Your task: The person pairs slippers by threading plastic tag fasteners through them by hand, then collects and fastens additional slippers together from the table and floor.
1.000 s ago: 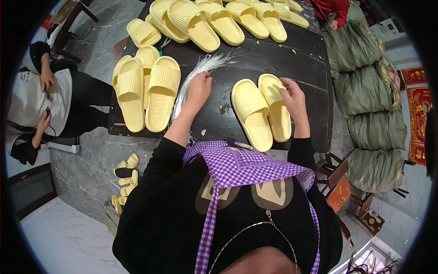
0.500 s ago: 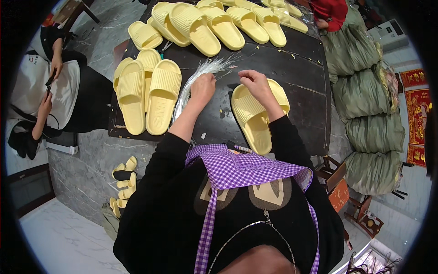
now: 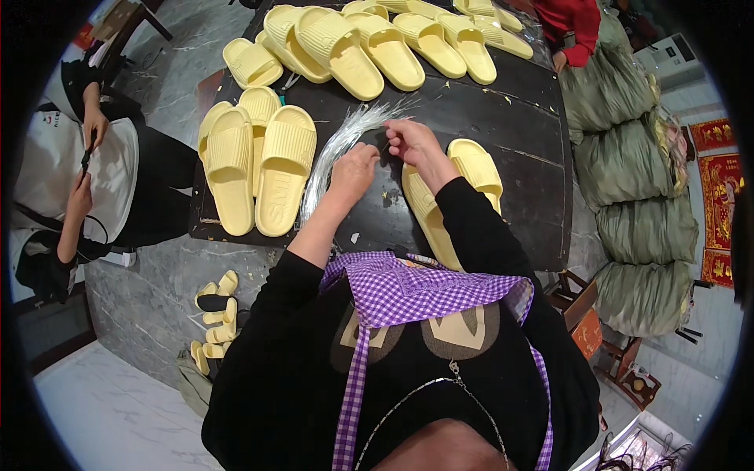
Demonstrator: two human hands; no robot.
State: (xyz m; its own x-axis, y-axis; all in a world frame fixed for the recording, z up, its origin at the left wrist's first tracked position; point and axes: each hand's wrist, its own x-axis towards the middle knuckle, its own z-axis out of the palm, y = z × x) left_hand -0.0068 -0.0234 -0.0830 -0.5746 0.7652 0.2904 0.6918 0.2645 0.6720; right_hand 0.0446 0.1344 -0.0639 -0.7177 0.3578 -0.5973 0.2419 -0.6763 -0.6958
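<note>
I see both hands meeting over the dark tabletop [image 3: 503,125], just past the middle toward 12 o'clock. My left hand [image 3: 353,174] is curled shut around the near end of a bundle of thin clear plastic ties [image 3: 338,145], which fans out from the fist toward 12 o'clock and trails down toward 7 o'clock. My right hand [image 3: 412,143] is pinched closed at the fanned tips, fingers drawn together as if singling out one strand; I cannot tell whether a strand is actually between them.

Directly under the right forearm, at about 4 o'clock from the hands, lies a pair of pale yellow slippers [image 3: 471,169], side by side and partly hidden by the sleeve. I see no tie on them, so I judge this pair as not yet fastened.

At 9 o'clock from the hands sits a stack of yellow slippers [image 3: 263,165], and along the far edge at 12 o'clock a row of more slippers [image 3: 369,47]; whether those are tied I cannot make out. A seated person [image 3: 71,180] works at the far left, and stuffed green sacks [image 3: 636,173] stand at 3 o'clock
</note>
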